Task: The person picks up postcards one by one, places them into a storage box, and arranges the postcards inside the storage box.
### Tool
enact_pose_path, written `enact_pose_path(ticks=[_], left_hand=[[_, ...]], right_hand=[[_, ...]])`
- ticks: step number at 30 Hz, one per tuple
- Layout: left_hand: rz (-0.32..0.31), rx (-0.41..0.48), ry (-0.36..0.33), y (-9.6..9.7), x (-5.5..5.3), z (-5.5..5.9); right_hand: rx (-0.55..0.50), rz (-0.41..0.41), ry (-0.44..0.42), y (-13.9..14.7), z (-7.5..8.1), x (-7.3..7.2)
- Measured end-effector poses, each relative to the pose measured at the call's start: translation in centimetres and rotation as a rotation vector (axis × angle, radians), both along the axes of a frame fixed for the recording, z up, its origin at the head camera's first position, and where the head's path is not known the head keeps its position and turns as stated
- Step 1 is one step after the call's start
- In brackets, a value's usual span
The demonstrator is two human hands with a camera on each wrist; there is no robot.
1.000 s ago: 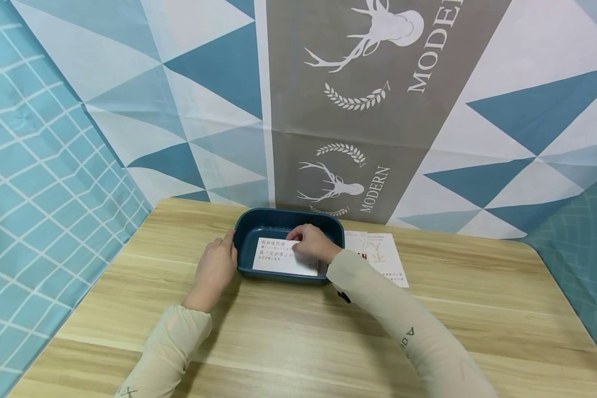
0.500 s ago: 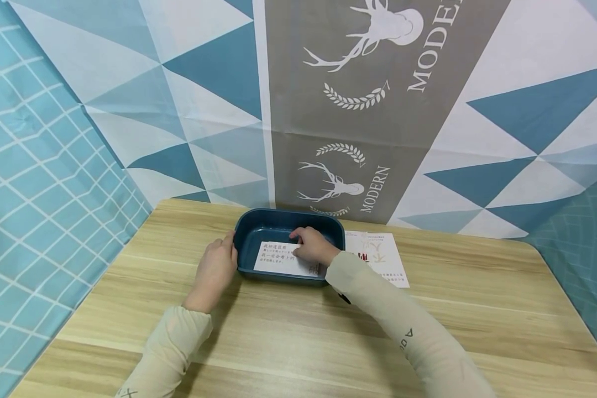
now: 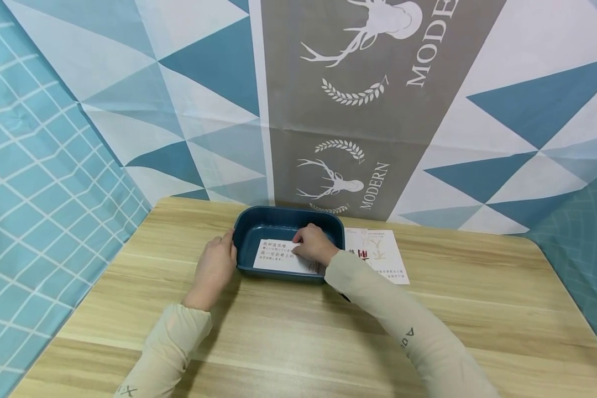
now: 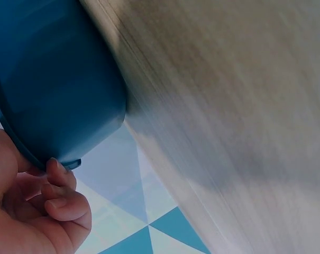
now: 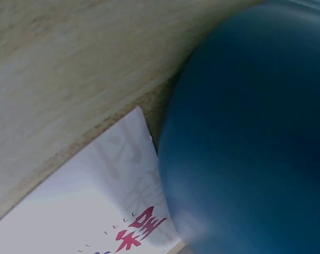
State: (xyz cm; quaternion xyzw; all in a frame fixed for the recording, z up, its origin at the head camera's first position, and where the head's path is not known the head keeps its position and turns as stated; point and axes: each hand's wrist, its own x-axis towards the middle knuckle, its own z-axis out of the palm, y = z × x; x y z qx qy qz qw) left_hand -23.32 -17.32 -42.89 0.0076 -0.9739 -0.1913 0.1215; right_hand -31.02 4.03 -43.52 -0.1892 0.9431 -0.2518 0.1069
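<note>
A dark blue rectangular bin [image 3: 251,268] with rounded corners stands on the table near the wall. My left hand [image 3: 215,265] grips its left end at the rim; in the left wrist view the curled fingers [image 4: 67,206] hold the rim's edge. My right hand [image 3: 313,246] reaches over the bin's right end and pinches the upper edge of a white card [image 3: 278,260] printed with Chinese and Japanese lines. This card lies slanted inside the bin, its right end partly behind the hand. The right wrist view has the bin's outer wall [image 5: 249,137] but no hand.
More white printed cards [image 3: 390,254] with large red and tan characters lie on the table just right of the bin, partly under the right forearm. A patterned cloth wall [image 3: 219,110] rises directly behind the wooden table [image 3: 278,342].
The right thumb and index finger, spread apart half a second ago, are now closer together at the card's upper edge. The card has shifted slightly. The left hand stays at the rim.
</note>
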Motion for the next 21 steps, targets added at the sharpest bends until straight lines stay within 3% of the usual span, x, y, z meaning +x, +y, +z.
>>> enact_pose_path(ticks=[12,21], left_hand=[[-0.002,0.001,-0.004,0.2,-0.1,0.2],[-0.004,0.008,-0.023,0.0,0.2,0.3]], right_hand=[[0.042,-0.014,0.038,0.3,0.2,0.5],[-0.022,-0.039,0.047,1.3,1.2,0.8]])
